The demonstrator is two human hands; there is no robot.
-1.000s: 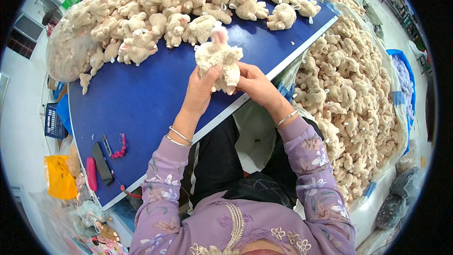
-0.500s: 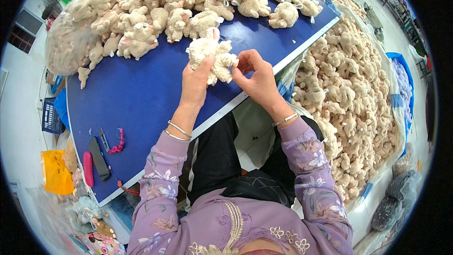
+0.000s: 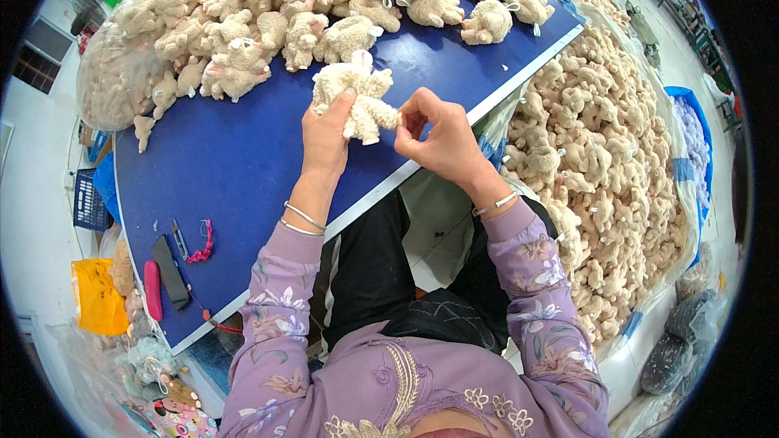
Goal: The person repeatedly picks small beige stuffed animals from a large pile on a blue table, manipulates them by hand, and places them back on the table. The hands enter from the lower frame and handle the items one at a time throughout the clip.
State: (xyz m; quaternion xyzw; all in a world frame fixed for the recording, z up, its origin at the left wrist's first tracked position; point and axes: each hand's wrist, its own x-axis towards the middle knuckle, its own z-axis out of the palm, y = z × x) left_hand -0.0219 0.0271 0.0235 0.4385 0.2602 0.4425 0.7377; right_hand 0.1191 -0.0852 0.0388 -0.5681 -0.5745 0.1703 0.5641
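Note:
A small cream, fleecy plush toy [image 3: 369, 105] is held above the blue table, its stubby limbs spread. My left hand [image 3: 326, 139] is closed around the toy's left side, with the thumb pressed on top. At the tip of the limb on the right, my right hand [image 3: 445, 136] is closed in a pinch, its fingers curled. Whether a thread or anything else small is between those fingertips cannot be made out.
Similar cream toys [image 3: 243, 24] are heaped along the far side of the blue table [image 3: 235, 162]. A large open sack of cream toys [image 3: 600, 170] stands at the right. On the table's near left lie a pink case [image 3: 152, 290], a dark grey case [image 3: 169, 272] and thread snips [image 3: 178, 237].
My left hand has shifted slightly left with the toy, which is turned a little. The toy's limb now reaches out straighter toward my right hand, which has hardly moved.

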